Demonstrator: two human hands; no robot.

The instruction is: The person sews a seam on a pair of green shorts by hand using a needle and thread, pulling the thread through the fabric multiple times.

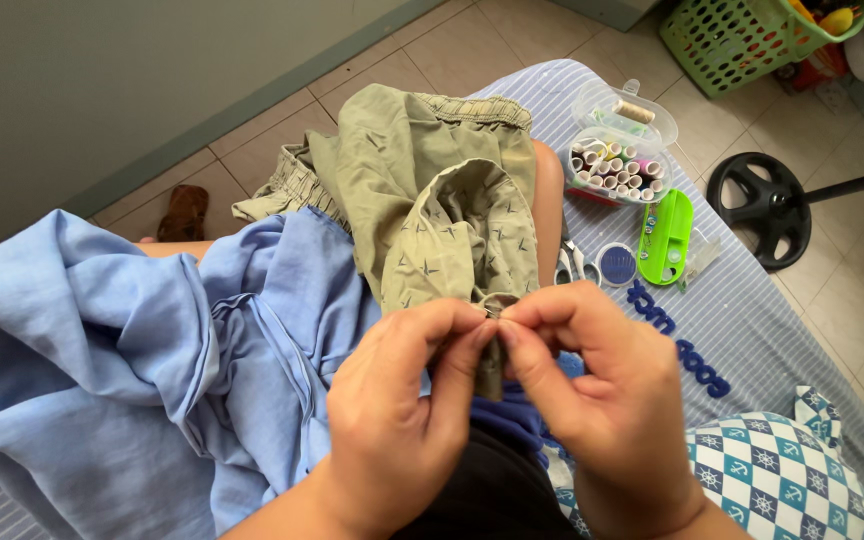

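Observation:
An olive-green patterned garment (442,190) with an elastic waistband lies over my lap and knee. My left hand (402,420) and my right hand (602,400) meet at its lower edge, both pinching a small fold of the olive fabric (497,305) between thumb and fingertips. Something thin and metallic glints at the pinch; I cannot tell what it is. A light blue garment (122,360) is bunched up on my left, just under my left hand.
On the striped blue sheet (752,320) to the right lie a clear box of thread spools (617,150), a bright green case (666,238), a round blue tin (616,265) and scissors (568,262). A patterned pillow (782,475), a fan base (764,208) and a green basket (742,35) are further right.

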